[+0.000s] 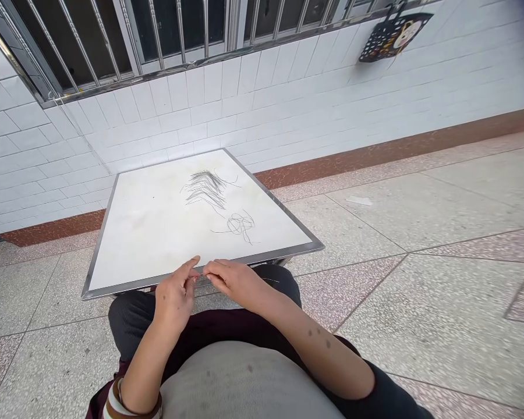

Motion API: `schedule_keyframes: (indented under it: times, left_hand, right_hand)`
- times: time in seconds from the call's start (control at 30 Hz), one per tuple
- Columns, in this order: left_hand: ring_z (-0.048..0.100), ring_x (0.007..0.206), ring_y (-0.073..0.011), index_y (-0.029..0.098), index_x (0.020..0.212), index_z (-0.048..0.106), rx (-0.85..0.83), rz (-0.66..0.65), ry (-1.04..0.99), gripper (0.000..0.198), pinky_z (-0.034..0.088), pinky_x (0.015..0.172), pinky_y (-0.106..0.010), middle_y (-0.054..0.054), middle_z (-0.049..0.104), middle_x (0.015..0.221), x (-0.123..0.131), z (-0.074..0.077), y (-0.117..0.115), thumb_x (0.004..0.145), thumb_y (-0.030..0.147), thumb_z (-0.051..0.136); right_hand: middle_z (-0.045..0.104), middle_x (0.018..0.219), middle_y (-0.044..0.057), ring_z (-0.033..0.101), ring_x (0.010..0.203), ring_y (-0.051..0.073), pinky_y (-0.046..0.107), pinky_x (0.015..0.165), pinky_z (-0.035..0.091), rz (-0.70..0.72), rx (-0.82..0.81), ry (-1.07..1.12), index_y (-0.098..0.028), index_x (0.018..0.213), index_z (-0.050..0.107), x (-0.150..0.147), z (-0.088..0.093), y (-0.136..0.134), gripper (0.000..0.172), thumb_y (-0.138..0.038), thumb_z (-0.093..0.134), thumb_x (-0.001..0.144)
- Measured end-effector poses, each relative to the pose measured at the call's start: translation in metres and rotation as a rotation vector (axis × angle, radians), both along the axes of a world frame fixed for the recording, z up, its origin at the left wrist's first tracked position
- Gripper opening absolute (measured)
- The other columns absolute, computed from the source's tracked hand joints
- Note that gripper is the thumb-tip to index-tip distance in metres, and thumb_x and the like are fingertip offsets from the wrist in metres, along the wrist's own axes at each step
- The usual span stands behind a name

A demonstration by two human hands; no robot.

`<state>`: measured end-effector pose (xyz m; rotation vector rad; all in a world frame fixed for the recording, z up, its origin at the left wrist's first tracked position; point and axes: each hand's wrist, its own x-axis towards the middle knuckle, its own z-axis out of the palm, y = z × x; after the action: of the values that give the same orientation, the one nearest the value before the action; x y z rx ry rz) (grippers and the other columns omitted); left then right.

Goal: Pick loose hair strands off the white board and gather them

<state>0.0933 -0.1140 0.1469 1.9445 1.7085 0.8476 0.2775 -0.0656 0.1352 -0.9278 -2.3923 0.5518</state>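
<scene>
My left hand [174, 294] and my right hand [233, 283] meet over the near edge of a white table, fingertips close together. Both are closed in a pinch around a very thin strand, which shows as a fine line between the fingertips; whether it is wire or fibre I cannot tell. Its free end seems to stick out past my right wrist. On the tabletop lies a loose bundle of dark thin strands [206, 186], bent in the middle. Nearer to me is a small tangle of similar strands [240, 223].
The white table [135, 233] has a grey metal rim and stands against a white tiled wall [201, 116]. Above it is a barred window [157, 35]. A dark patterned bag [390, 38] hangs at the upper right. A pale scrap [358, 201] lies on the speckled floor [463, 291].
</scene>
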Motion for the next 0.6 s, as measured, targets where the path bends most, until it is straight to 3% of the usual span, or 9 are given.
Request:
schedule_keyframes:
  times: [0.27,0.6]
  left_hand:
    - [0.070,0.083,-0.0150,0.032,0.130,0.055,-0.008,-0.013,-0.004,0.048,0.054,0.076,-0.029,0.002,0.073,0.103,-0.002,-0.007,0.001,0.086,0.013,0.046]
    - [0.068,0.086,-0.0172,0.030,0.128,0.057,-0.006,-0.044,0.025,0.048,0.053,0.078,-0.032,0.000,0.073,0.100,-0.001,-0.005,0.003,0.085,0.011,0.047]
  right_hand:
    - [0.059,0.071,-0.002,0.052,0.063,0.012,0.021,0.056,0.034,-0.099,0.105,-0.065,-0.021,0.085,0.058,-0.008,-0.009,-0.002,0.013,-0.012,0.048,0.087]
    - [0.060,0.071,-0.002,0.051,0.061,0.011,0.020,0.055,0.029,-0.210,0.033,-0.081,-0.020,0.083,0.059,-0.015,-0.014,-0.008,0.012,-0.012,0.050,0.085]
